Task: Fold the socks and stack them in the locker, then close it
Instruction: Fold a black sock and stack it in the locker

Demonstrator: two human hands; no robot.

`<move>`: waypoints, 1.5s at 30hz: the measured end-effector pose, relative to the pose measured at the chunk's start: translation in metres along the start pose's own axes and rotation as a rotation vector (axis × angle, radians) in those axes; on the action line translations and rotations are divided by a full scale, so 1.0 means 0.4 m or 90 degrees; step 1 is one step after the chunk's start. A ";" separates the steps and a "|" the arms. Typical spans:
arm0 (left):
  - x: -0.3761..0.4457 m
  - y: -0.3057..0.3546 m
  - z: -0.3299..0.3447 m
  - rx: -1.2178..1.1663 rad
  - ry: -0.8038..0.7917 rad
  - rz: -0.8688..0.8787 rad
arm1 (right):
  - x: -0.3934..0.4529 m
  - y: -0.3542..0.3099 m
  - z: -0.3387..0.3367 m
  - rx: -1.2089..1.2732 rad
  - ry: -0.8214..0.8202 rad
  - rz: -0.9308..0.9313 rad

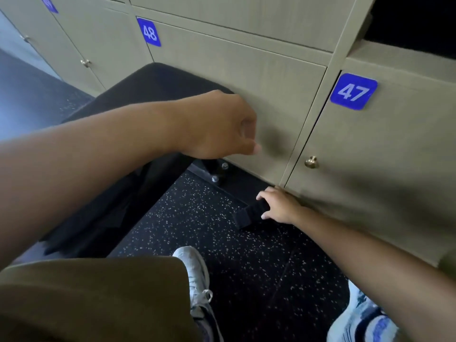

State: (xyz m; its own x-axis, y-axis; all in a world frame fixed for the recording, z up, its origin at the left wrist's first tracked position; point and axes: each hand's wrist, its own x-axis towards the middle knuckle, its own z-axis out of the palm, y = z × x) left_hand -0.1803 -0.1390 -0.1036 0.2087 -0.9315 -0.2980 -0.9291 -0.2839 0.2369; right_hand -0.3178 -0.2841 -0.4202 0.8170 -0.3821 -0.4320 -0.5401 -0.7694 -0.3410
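Inspecting locker bank: beige lockers (259, 77) fill the far side, doors numbered 48 (148, 32) and 47 (353, 91), both appearing closed; a dark opening shows at upper right, its number not visible
Floor: black speckled rubber floor (222, 243)
Bench: black padded bench (138, 124) stands against door 48, its bolted foot (218, 172) beside the locker base
Left hand: the left hand (217, 124) hovers above the bench end, in front of door 48, fingers loosely curled and holding nothing
Right hand: the right hand (278, 206) reaches low to the floor at the foot of door 47, fingers and thumb closing on the sock
Sock: one dark sock (249, 214) lies on the floor, just beside the locker base (folded or merely bunched, cannot tell)
Knob: brass knob (311, 162) on door 47, untouched
Progress: judged early to middle; no stack of socks is in view, and stacking and closing remain
Obstructions: bench blocks door 48; the person's shoes (197, 272) stand near the sock
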 end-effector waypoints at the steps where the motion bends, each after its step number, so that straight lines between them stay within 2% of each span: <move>1: 0.009 0.001 0.001 0.004 -0.002 0.000 | 0.006 0.009 0.013 -0.007 0.005 0.005; 11: 0.050 0.012 0.027 0.000 -0.080 -0.025 | 0.029 0.056 0.059 -0.015 0.114 0.018; 20: 0.077 0.005 0.009 0.054 -0.089 0.019 | -0.064 0.032 -0.067 0.079 0.234 0.007; 27: 0.086 0.028 -0.042 0.012 0.002 0.064 | -0.189 -0.021 -0.230 0.030 0.278 -0.024; 34: 0.063 0.057 -0.095 -0.014 0.064 0.066 | -0.296 -0.079 -0.404 0.033 0.268 -0.042; 38: 0.054 0.062 -0.116 -0.037 0.104 0.070 | -0.366 -0.117 -0.498 0.021 0.299 -0.047; 45: 0.058 0.069 -0.118 -0.120 0.134 0.129 | -0.488 -0.154 -0.644 0.132 0.372 -0.062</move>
State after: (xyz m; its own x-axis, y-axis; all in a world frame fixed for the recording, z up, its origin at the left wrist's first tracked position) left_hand -0.1868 -0.1790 -0.0604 0.1025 -0.9941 -0.0345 -0.8894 -0.1071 0.4445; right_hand -0.3920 -0.2940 -0.0998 0.8087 -0.5765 0.1170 -0.4373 -0.7221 -0.5359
